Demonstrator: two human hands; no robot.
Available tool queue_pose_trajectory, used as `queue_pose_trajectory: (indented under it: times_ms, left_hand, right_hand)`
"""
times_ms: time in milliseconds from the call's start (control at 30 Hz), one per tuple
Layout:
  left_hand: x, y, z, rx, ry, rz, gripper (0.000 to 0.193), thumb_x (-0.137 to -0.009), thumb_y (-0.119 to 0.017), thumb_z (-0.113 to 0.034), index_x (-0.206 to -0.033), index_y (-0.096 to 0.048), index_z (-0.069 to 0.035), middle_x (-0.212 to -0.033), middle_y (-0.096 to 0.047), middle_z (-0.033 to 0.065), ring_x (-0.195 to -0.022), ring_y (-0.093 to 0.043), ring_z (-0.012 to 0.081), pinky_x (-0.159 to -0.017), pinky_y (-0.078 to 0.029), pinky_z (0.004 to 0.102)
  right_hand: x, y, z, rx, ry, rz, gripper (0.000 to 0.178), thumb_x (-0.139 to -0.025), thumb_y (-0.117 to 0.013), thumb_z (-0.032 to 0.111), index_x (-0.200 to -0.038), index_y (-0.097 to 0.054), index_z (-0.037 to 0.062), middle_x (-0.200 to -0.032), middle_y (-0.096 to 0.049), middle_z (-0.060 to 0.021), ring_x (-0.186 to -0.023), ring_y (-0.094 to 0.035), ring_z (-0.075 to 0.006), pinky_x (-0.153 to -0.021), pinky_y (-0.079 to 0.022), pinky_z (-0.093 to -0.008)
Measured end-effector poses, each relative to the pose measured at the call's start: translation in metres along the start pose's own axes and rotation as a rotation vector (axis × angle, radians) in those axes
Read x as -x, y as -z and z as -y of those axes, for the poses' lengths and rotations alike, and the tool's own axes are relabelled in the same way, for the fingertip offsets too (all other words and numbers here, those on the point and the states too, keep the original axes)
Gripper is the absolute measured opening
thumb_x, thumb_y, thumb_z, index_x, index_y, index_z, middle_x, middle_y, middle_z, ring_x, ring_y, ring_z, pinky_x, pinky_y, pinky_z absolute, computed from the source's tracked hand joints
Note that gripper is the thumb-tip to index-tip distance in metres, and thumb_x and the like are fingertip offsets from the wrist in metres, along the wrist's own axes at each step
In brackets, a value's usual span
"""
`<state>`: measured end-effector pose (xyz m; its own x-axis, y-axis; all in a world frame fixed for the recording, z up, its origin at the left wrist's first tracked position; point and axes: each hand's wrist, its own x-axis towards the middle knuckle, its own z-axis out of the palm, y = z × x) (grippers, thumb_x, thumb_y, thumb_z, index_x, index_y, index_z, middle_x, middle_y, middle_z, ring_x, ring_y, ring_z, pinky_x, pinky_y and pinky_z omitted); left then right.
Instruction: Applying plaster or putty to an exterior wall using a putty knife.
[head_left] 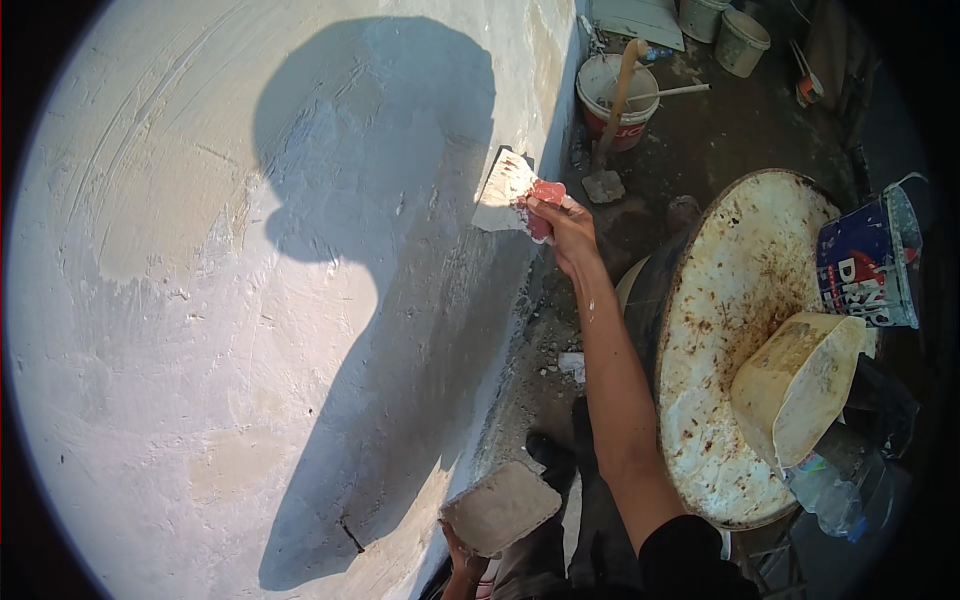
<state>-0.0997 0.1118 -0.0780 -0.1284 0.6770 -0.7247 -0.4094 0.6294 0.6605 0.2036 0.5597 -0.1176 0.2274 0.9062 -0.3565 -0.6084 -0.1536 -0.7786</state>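
My right hand (pixel 567 228) is closed around the red handle of a wide putty knife (pixel 503 192). Its broad blade, smeared with pale plaster, lies at the whitish wall (pixel 230 370), near the wall's right edge. Low in the view, my left hand (pixel 464 562) grips the left side of a squarish, plaster-coated container (pixel 546 494). That container is held beside the foot of the wall, in front of my legs; most of the left fingers are hidden under or behind it. A large shadow falls across the plastered surface.
A round, rust-spotted drum top (pixel 700 350) stands close to my right arm, bearing a cut cream plastic container (pixel 790 385) and a blue bucket (pixel 868 262). A plastic bottle (pixel 828 495) lies near its lower edge. Beyond are a white-and-red bucket (pixel 620 128) with a wooden handle and more pails (pixel 742 45).
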Motion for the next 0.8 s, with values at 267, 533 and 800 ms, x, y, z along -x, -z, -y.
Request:
queue_pose_trajectory:
  times_ms: [267,533,800]
  left_hand:
    - [0.01,-0.013,0.002,0.119,0.136,-0.066,0.074,-0.093,-0.026,-0.066,-0.145,-0.024,-0.012,-0.144,-0.034,0.0073,-0.129,-0.037,0.025,-0.108,-0.03,0.0407]
    - [0.014,-0.012,0.001,0.086,0.137,-0.122,0.073,-0.091,-0.027,-0.069,-0.141,-0.033,-0.017,-0.139,-0.041,0.0069,-0.127,-0.04,0.0249,-0.106,-0.033,0.0444]
    - [0.014,-0.015,-0.015,0.002,0.04,-0.071,0.077,-0.089,-0.034,-0.068,-0.144,-0.02,-0.015,-0.141,-0.035,0.0088,-0.129,-0.037,0.0245,-0.108,-0.032,0.0442]
  right_hand:
    - [0.015,-0.008,-0.018,0.148,0.486,-0.308,0.014,-0.085,-0.064,0.003,-0.099,-0.066,-0.0004,-0.086,-0.068,-0.0042,-0.073,-0.061,-0.0091,-0.065,-0.047,-0.0244]
    - [0.016,-0.03,-0.036,0.538,0.696,-0.347,0.02,-0.082,-0.064,0.003,-0.102,-0.066,-0.0019,-0.086,-0.068,-0.0176,-0.074,-0.066,-0.0204,-0.068,-0.048,-0.0296]
    - [0.021,-0.034,-0.034,0.502,0.574,0.048,0.015,-0.081,-0.066,0.004,-0.094,-0.067,-0.0029,-0.078,-0.066,-0.0144,-0.065,-0.059,-0.0126,-0.058,-0.045,-0.0298]
